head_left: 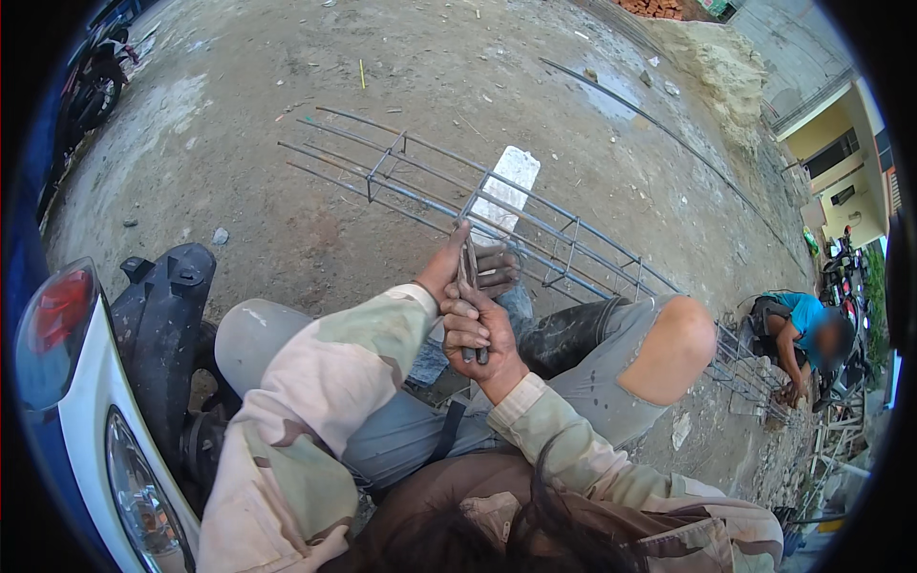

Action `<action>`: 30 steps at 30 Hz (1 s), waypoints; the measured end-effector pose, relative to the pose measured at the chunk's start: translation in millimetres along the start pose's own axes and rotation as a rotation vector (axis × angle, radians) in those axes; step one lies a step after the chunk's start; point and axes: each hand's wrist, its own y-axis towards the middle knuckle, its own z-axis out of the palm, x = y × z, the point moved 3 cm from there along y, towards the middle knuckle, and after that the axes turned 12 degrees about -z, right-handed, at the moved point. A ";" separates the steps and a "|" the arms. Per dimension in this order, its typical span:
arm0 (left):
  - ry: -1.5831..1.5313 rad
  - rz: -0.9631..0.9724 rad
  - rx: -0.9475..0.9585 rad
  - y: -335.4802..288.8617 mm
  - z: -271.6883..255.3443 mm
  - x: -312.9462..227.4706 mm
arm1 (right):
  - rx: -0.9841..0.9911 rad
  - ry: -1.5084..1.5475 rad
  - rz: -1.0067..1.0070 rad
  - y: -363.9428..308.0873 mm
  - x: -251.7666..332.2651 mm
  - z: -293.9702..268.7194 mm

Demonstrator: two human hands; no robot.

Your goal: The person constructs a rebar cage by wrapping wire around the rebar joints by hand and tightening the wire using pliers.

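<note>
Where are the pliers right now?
Near the centre of the head view, the pliers are gripped in the right hand, their upper end by the left hand and the steel bar cage.

Outdoor yard in daylight. Bare, debris-strewn ground (258, 181); at upper right, a sand heap (723, 76), a grey wall (793, 53) and a pale-yellow building (863, 212).

Dark metal pincers (469, 265) point forward, handles rearmost; a rebar cage (467, 206) (squarish stirrups) lies slantwise.
</note>
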 end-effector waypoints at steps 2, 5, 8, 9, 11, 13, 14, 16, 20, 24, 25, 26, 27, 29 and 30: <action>0.004 0.089 -0.164 17.2 -5.5 -3.0 | -0.056 -0.054 0.029 -6.7 11.7 10.1; -0.065 0.263 -0.459 39.9 -0.2 3.5 | -0.405 -1.466 -0.082 -31.1 56.1 38.7; -0.037 0.371 -0.537 58.1 25.1 7.2 | -0.266 -2.588 0.010 -32.0 79.0 90.5; -0.140 0.376 -0.554 64.1 33.8 3.7 | -0.086 -3.226 0.143 -27.1 77.1 108.1; -0.323 0.397 -0.513 71.2 50.2 -8.0 | -0.131 -3.356 0.184 -19.6 70.2 132.9; -0.492 0.400 -0.531 70.1 60.1 -21.0 | -0.209 -3.502 0.267 -7.4 63.3 157.5; -0.549 0.400 -0.585 67.9 64.2 -24.4 | 0.025 -3.573 0.316 0.9 58.3 170.0; -0.534 0.499 -0.583 58.4 69.0 -18.8 | 0.312 -3.591 0.522 25.5 54.8 190.9; -0.319 0.404 -0.706 42.4 64.8 21.6 | -0.098 -3.226 1.065 88.2 79.2 231.9; -0.169 0.326 -0.719 33.8 40.9 45.2 | -0.286 -3.027 1.256 123.6 118.5 241.9; -0.138 0.326 -0.750 31.5 33.2 43.3 | -0.322 -2.939 1.268 129.8 129.0 239.9; -0.105 0.305 -0.787 29.3 25.7 40.1 | -0.399 -2.880 1.275 135.0 139.5 237.5; -0.103 0.307 -0.792 26.4 18.6 35.3 | -0.443 -2.848 1.233 138.2 148.4 235.7; -0.149 0.366 -0.754 26.7 13.8 21.6 | -0.439 -2.717 1.203 137.6 157.6 230.8; -0.192 0.365 -0.729 27.0 13.5 18.0 | -0.507 -2.695 1.184 132.1 159.5 229.0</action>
